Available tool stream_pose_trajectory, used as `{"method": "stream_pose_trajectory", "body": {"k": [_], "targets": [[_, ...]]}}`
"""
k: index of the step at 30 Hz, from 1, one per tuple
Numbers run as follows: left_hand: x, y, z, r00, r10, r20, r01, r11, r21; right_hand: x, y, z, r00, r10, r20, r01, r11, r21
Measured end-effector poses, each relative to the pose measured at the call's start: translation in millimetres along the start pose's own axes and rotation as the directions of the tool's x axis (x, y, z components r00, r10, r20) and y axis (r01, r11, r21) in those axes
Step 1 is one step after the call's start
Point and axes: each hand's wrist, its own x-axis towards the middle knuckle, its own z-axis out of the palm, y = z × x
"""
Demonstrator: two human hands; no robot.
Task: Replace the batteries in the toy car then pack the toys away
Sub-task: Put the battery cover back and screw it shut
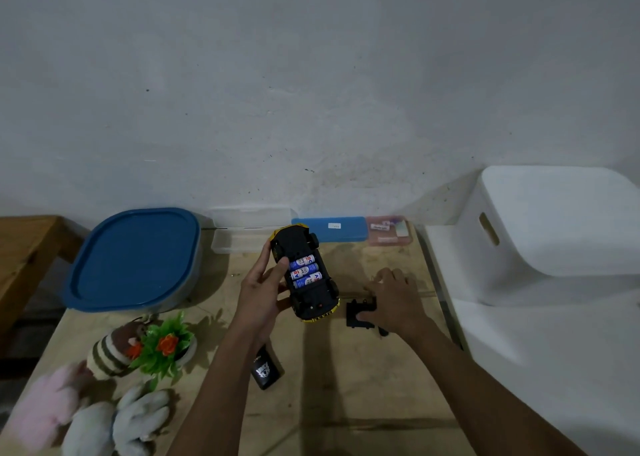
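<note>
Three batteries [306, 270] fill the open bay of the upturned toy car [294, 244], gripped by the left hand's [261, 293] curled fingers over the table [346, 379]. The right hand [394, 299] lies palm-down, fingers spread, thumb touching the black cover [355, 308].

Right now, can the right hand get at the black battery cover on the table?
Probably yes: the right hand rests beside the battery cover, thumb on it; nothing else covers it.

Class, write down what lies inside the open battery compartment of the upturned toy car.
Three blue-and-white batteries lie side by side in the toy car. Fingers of the left hand cover one end of them, hiding the contacts there.
</note>
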Motion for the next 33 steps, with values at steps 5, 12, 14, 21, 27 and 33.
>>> {"method": "stream_pose_trajectory", "body": {"k": [5, 12, 14, 21, 27, 33], "targets": [[2.0, -1.5, -2.8, 1.000, -0.008, -0.007, 0.008, 1.000, -0.002, 2.7, 8.7, 13.3, 0.999, -0.028, 0.027, 0.030, 0.995, -0.094], [4.2, -4.5, -4.2, 0.999, -0.032, -0.037, 0.031, 0.999, -0.033, 3.8, 8.3, 18.7, 0.998, -0.060, 0.002, 0.060, 0.997, 0.051], [4.8, -5.4, -5.0, 0.998, -0.040, -0.048, 0.038, 0.998, -0.040, 4.7, 7.1, 20.3, 0.998, -0.056, -0.011, 0.056, 0.998, 0.038], [5.5, -8.3, -6.8, 0.997, -0.034, -0.064, 0.031, 0.998, -0.050, 7.4, 5.1, 20.4, 0.996, -0.089, -0.008, 0.088, 0.995, -0.053], [5.7, -8.2, -3.5, 0.997, -0.046, -0.065, 0.043, 0.998, -0.049, 8.6, 3.6, 20.9, 0.998, -0.058, 0.001, 0.058, 0.997, 0.052], [5.5, -0.1, -0.6, 0.998, -0.036, -0.043, 0.033, 0.998, -0.055, 10.4, 6.4, 3.0, 0.998, 0.016, 0.061, -0.050, 0.796, 0.603]]}}
